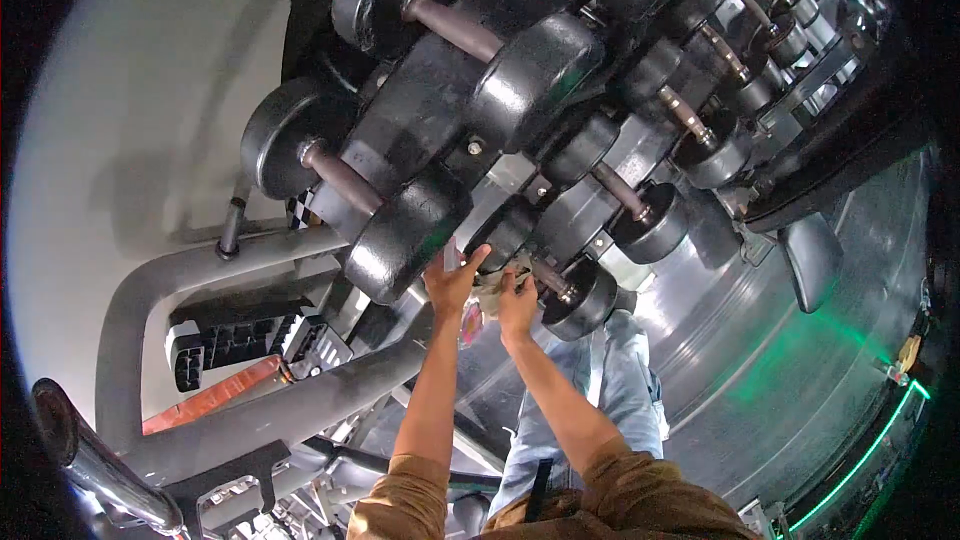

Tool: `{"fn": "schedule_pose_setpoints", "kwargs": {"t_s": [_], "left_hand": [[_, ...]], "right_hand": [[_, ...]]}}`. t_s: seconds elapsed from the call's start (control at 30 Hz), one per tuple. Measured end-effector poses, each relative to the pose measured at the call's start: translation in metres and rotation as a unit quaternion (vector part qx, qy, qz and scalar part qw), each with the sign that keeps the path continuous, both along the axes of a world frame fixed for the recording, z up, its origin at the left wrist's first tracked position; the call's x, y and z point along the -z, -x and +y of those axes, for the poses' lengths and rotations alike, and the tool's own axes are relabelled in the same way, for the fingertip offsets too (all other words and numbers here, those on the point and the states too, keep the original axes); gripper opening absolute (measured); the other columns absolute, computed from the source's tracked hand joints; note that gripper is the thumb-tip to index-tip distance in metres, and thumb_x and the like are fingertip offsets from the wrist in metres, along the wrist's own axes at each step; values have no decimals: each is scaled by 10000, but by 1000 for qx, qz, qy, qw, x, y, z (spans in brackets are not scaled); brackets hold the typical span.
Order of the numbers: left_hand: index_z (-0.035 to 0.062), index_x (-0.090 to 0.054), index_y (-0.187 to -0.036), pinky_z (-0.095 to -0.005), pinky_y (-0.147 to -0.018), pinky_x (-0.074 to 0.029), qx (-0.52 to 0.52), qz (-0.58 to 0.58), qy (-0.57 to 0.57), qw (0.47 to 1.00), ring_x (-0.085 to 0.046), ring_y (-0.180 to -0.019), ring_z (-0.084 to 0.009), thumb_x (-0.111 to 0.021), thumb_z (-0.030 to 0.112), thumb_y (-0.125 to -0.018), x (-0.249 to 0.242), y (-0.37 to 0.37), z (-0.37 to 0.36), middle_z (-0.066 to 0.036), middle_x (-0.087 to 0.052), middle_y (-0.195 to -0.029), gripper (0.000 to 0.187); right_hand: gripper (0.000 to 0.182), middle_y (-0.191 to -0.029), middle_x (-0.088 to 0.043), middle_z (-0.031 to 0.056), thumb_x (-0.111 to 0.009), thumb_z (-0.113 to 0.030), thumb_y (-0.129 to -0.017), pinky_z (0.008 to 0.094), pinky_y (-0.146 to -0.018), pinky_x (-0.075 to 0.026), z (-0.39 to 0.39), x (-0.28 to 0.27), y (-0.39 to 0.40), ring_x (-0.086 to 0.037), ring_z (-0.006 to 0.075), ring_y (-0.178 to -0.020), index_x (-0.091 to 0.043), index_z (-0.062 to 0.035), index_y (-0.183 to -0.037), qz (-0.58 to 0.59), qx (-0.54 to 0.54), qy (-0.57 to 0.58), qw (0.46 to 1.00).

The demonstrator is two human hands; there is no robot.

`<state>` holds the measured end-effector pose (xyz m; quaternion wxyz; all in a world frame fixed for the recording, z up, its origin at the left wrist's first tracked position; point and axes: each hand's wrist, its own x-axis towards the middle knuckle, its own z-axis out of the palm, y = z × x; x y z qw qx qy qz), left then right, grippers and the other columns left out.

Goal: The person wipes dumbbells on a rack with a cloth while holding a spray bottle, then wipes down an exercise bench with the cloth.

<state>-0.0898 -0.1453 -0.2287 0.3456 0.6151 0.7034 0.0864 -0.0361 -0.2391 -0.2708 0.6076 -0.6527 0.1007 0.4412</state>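
My left hand (pixel 452 285) is at the near end of a lower-tier black dumbbell (pixel 505 230). Its thumb is stretched out against the lower edge of the round head, apart from the other fingers, which are partly hidden. Close to its right, my right hand (pixel 517 308) is closed with bent fingers on a pale, crumpled cloth (pixel 487 298), beside this dumbbell's handle (pixel 548 278). The dumbbell lies on the rack, its far head (pixel 582 302) near my legs. Just above my left hand, a larger upper-tier dumbbell (pixel 410 235) overhangs.
More dumbbells (pixel 465 28) fill the sloping two-tier rack (pixel 395 140) toward the upper right. A thick grey tubular frame (pixel 125 340) stands at left, near a pale wall (pixel 150 120). My legs (pixel 540 420) are close to the rack. Dark, shiny floor (pixel 740 340) extends right.
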Motion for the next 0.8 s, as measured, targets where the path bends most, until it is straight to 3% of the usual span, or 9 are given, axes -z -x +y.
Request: {"fn": "schedule_pose_setpoints", "kwargs": {"t_s": [0.1, 0.2, 0.27, 0.47, 0.5, 0.53, 0.6, 0.73, 0.8], "left_hand": [[27, -666, -1047, -343, -641, -506, -23, 29, -39, 999, -623, -650, -199, -817, 573, -667, 33, 10, -9, -100, -641, -783, 683], [21, -642, -1094, -334, -600, -514, -82, -55, 61, 993, -631, -624, -195, -781, 595, -699, -7, -10, -12, -97, -642, -774, 710], [21, -625, -1093, -333, -556, -511, -48, -11, 67, 997, -614, -577, -175, -749, 601, -731, -19, -16, -11, -87, -634, -749, 695], [27, -646, -967, -328, -528, -494, -135, -72, 30, 988, -599, -540, -148, -762, 590, -723, -11, -17, -17, -60, -615, -662, 625], [-6, -630, -1039, -282, -518, -511, -123, -84, 75, 986, -590, -616, -134, -803, 547, -701, -13, -15, -13, -55, -606, -765, 670], [-38, -613, -1110, -235, -507, -527, -110, -99, 120, 982, -581, -691, -120, -844, 504, -679, -12, -13, -12, -51, -597, -867, 730], [-26, -628, -1051, -242, -510, -532, -139, -99, 87, 981, -580, -681, -117, -841, 521, -674, -10, -15, -18, -44, -598, -861, 698], [18, -642, -1051, -246, -508, -529, -141, -111, 79, 981, -586, -702, -120, -843, 540, -661, -9, -16, -20, -47, -590, -855, 682], [26, -647, -1056, -246, -506, -525, -134, -99, 89, 982, -587, -703, -122, -843, 541, -660, -7, -14, -19, -46, -588, -850, 678]], "right_hand": [[366, -1069, -672, 157, -608, -270, -936, 364, -861, -467, 0, 3, -9, -638, 265, -972, -582, 10, -1169, -20, -59, 57, 996], [378, -1051, -675, 188, -606, -296, -927, 388, -862, -467, 1, -27, -32, -645, 313, -984, -595, 12, -1147, -76, -88, 76, 990], [405, -1065, -660, 227, -588, -326, -933, 394, -876, -465, -4, -42, -50, -639, 348, -1012, -595, 18, -1147, -73, -197, 99, 973], [378, -981, -672, 248, -569, -334, -942, 427, -836, -478, 10, 26, -46, -639, 422, -969, -605, -22, -1152, -229, -74, 49, 969], [377, -970, -674, 252, -567, -330, -943, 437, -828, -480, 13, 38, -50, -636, 440, -963, -606, -20, -1155, -271, -55, 51, 960], [377, -970, -674, 252, -567, -330, -943, 437, -828, -480, 18, 36, -59, -636, 440, -963, -606, -20, -1155, -270, -57, 52, 960], [387, -1015, -662, 268, -540, -312, -950, 459, -832, -483, 26, 34, -81, -622, 461, -974, -607, 7, -1159, -223, -124, 120, 959], [359, -1013, -661, 263, -514, -287, -948, 481, -798, -491, 33, 120, -103, -624, 449, -960, -635, 8, -1113, -207, -244, 125, 939], [351, -988, -667, 262, -497, -278, -934, 492, -778, -496, 36, 136, -112, -639, 429, -925, -670, 17, -1013, -69, -306, 132, 940]]}}
